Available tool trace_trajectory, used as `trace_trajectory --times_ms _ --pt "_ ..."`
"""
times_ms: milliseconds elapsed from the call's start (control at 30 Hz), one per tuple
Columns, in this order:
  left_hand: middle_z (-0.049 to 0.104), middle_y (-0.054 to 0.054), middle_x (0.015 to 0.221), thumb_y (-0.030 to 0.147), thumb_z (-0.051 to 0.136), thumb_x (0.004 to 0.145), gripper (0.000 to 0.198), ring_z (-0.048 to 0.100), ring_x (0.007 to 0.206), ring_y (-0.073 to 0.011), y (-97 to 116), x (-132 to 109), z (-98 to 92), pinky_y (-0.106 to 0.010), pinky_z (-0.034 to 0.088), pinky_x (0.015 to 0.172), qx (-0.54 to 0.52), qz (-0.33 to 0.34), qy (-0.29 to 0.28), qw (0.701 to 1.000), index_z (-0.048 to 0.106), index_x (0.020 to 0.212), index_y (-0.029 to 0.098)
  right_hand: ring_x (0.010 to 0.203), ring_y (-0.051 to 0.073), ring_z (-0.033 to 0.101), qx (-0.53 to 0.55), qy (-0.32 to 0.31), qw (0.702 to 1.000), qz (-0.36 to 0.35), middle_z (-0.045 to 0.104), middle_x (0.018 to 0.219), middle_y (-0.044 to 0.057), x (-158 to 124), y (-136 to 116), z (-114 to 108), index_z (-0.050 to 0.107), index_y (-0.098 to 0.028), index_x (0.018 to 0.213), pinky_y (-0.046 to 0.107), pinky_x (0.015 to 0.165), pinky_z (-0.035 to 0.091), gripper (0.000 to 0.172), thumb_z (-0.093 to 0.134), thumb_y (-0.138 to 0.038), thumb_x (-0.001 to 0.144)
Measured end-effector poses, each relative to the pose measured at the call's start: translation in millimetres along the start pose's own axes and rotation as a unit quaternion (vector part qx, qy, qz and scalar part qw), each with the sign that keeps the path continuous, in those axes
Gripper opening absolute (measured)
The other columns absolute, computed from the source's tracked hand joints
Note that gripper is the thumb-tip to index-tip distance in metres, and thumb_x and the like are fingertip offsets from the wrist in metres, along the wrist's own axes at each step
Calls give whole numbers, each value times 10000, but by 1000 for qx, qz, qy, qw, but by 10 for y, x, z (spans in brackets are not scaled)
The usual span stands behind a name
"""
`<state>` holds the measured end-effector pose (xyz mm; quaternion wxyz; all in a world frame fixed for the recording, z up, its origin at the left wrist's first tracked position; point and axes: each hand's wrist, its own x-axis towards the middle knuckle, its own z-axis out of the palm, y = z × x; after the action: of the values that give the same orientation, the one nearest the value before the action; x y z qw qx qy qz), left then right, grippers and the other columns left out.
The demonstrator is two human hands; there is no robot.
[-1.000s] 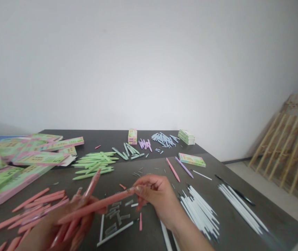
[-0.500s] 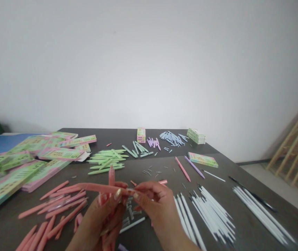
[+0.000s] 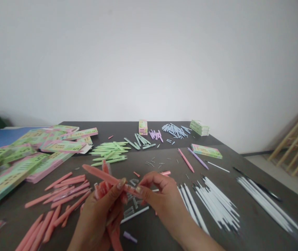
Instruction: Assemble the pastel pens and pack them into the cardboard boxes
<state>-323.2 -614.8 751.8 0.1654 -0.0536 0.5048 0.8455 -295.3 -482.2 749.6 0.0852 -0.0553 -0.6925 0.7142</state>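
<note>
My left hand (image 3: 96, 212) is closed around several pink pen parts, some with clear sections, which stick out above and below the fingers. Its thumb and forefinger also pinch a long pink pen barrel (image 3: 99, 173), tilted with the tapered tip up to the left. At the barrel's other end, the thumb and fingertips of my right hand (image 3: 166, 198) pinch it; the exact part gripped is partly hidden. Just under the hands lie small clear plastic pieces (image 3: 128, 211), a white refill (image 3: 135, 214) and a short purple piece (image 3: 130, 237).
Pink barrels (image 3: 70, 190) lie at left, beside heaped printed boxes (image 3: 15, 177). Green pens (image 3: 109, 151) and blue barrels (image 3: 176, 130) are farther back. White refills (image 3: 217, 205) spread at right, with a black pen (image 3: 261, 184) and more refills near the table's right edge.
The pink barrel has tilted, its tapered tip higher and its gripped end lower to the right. The view has shifted slightly. Both hands keep their hold.
</note>
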Motion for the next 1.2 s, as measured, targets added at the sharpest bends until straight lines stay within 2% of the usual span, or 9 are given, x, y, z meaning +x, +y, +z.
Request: trace_trajectory --times_ms 67,133,233,367,533,733,900,1067,1200 --pt "370 95 360 365 765 574 346 211 304 5 -6 -10 9 -115 178 303 0 5 5 1000 496 532 151 497 88 495 27 -37 997 54 529 624 -21 13 -21 -15 604 -147 691 178 399 366 286 718 -405 646" --pt "420 84 376 357 764 576 352 225 307 1 -15 -21 17 -118 183 305 7 9 14 1000 476 540 158 492 85 489 44 -81 993 78 524 607 -28 29 -31 -33 573 -149 686 173 392 370 333 706 -452 646" --pt "385 93 363 353 762 577 367 229 307 -7 -33 -32 19 -125 179 307 25 8 29 999 447 538 168 451 61 430 34 -132 988 68 482 585 -52 49 -10 -66 521 -165 683 156 368 344 369 676 -500 672" --pt "339 100 350 388 753 581 384 222 301 -15 -59 -17 -6 -136 165 303 43 -4 10 999 437 531 176 397 41 356 16 -199 978 52 429 562 -75 63 66 -116 469 -187 710 149 346 302 403 591 -571 731" --pt "332 95 332 416 744 584 406 213 295 -15 -77 16 -17 -142 171 306 54 -22 -8 998 430 502 172 390 43 354 -23 -261 963 56 398 540 -78 78 136 -178 467 -191 736 147 356 288 381 496 -564 811" --pt "342 89 323 437 753 562 434 212 284 -13 -100 17 -22 -145 169 296 45 -35 -18 998 426 468 168 397 36 348 21 -288 955 71 422 572 -74 85 94 -188 474 -188 731 146 359 270 375 549 -553 779" --pt "311 94 298 453 766 536 467 196 267 -8 -111 31 -34 -139 149 287 43 -41 -24 998 411 440 166 390 38 311 59 -271 957 82 419 554 -79 67 49 -153 464 -192 701 164 366 243 384 593 -552 734" --pt "295 96 309 438 738 591 460 181 276 -5 -128 46 -41 -139 151 292 39 -48 -29 998 408 427 164 434 49 293 -1 -257 966 10 384 576 -69 63 54 -161 427 -192 685 181 408 206 348 519 -503 811" --pt "264 95 302 453 711 617 472 200 264 -11 -133 57 -46 -146 166 287 58 -49 -35 997 403 402 165 512 76 309 -85 -242 965 -54 375 587 -60 47 20 -184 409 -195 686 196 481 246 281 449 -396 879"
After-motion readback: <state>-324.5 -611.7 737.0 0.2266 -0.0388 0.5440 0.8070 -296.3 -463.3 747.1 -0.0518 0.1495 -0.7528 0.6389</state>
